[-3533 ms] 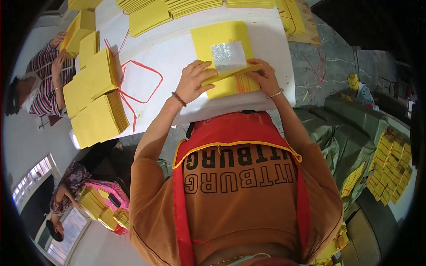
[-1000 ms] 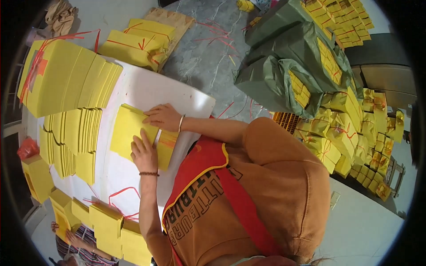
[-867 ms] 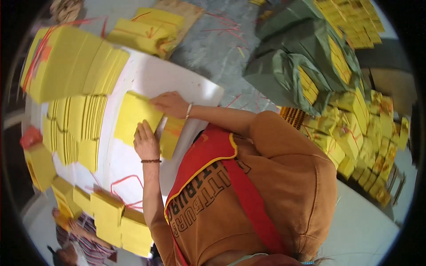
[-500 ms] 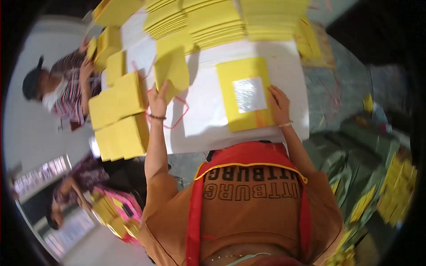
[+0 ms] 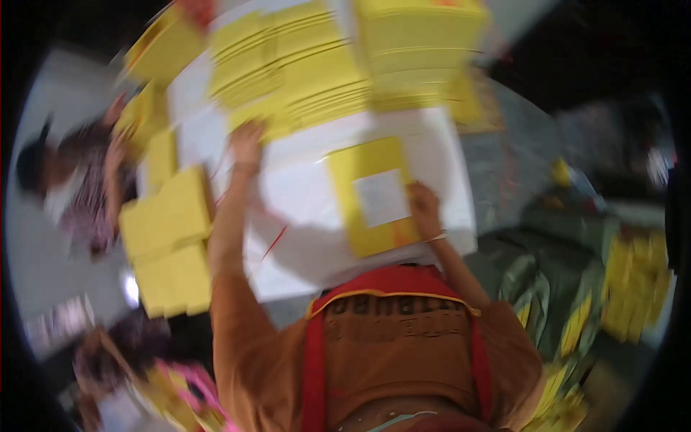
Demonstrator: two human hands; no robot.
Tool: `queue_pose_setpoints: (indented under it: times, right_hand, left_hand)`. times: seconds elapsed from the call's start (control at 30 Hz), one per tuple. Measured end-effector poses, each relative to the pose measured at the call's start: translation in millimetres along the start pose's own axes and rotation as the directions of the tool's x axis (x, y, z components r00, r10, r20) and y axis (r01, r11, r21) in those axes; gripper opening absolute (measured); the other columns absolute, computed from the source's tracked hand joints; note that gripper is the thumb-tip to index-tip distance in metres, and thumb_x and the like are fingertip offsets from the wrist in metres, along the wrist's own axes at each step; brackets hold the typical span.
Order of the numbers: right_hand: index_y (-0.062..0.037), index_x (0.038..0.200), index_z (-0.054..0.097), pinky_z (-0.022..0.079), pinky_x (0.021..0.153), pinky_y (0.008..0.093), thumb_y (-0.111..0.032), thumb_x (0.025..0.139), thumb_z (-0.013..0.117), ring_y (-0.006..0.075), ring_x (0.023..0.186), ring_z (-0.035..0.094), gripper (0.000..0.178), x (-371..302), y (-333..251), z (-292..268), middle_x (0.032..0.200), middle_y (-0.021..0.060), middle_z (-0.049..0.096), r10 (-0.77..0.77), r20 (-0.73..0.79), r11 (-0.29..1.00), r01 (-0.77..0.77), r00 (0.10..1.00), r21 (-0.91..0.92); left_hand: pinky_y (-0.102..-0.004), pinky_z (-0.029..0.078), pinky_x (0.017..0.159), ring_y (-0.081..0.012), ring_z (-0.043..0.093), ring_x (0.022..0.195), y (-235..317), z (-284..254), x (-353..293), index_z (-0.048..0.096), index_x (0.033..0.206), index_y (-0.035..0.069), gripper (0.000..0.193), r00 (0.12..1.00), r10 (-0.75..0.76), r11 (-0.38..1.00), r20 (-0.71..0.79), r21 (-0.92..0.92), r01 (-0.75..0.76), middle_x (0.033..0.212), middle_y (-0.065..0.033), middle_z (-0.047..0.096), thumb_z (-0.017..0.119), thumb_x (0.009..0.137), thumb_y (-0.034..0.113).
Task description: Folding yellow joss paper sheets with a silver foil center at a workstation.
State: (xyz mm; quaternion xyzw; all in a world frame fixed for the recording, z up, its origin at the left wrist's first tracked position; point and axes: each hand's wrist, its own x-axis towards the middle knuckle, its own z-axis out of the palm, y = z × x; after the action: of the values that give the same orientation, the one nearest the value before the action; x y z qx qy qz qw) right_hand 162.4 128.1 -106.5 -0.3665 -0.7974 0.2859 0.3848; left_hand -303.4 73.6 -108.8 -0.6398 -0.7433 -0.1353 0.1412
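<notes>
On the white tabletop before me lies a flat yellow rectangular sheet [image 5: 345,198] with a pale square patch [image 5: 381,198] on it; whether it is one sheet or a thin pile I cannot tell. My right hand [image 5: 425,210] is closed at its right edge, fingers bent against it. Further up and left, my left hand [image 5: 247,144] touches the near left corner of the stacked yellow sheets [image 5: 324,75]. Motion smears its fingers, so whether they grip a sheet is unclear. A thin red strip [image 5: 275,243] lies near my left forearm.
Yellow bundles [image 5: 165,216] line the table's left side. A tall yellow pile [image 5: 417,50] stands at the far right of the white table [image 5: 288,194]. A co-worker [image 5: 79,180] handles yellow pieces at the left; another person sits lower left. Dark green sacks [image 5: 547,252] with yellow pieces lie right.
My left hand has moved up and away to the stacks; the loose yellow sheet it held no longer shows apart from them. My right hand stays at the patched sheet. The whole view has shifted.
</notes>
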Motion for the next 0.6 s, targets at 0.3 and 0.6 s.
queue_pose_setpoints:
  times: [0.3,0.6]
  right_hand:
    - [-0.0111,0.102,0.060,0.042,0.083,0.0387,-0.015,0.073,0.063,0.0270,0.098,0.055,0.029,4.3,-6.9,-5.3,0.111,0.0103,0.057,0.083,0.054,0.996,-0.084,0.995,0.017]
    - [-0.0104,0.098,0.063,0.042,0.087,0.0370,-0.020,0.069,0.068,0.0266,0.101,0.055,0.031,0.1,2.2,7.7,0.109,0.0104,0.059,0.131,0.127,0.989,-0.139,0.983,0.052]
  left_hand:
    - [-0.0508,0.017,0.104,-0.0336,0.023,0.129,20.1,-14.9,11.7,0.025,0.140,0.019,0.061,0.932,-0.149,0.985,0.329,0.135,0.110,0.145,-0.0111,0.022,0.041,0.088,0.048]
    - [-0.0520,0.025,0.100,-0.0363,0.031,0.124,-22.8,-13.4,9.2,0.030,0.138,0.016,0.066,0.941,-0.021,0.979,0.338,0.199,-0.050,0.142,-0.0153,0.027,0.048,0.083,0.049]
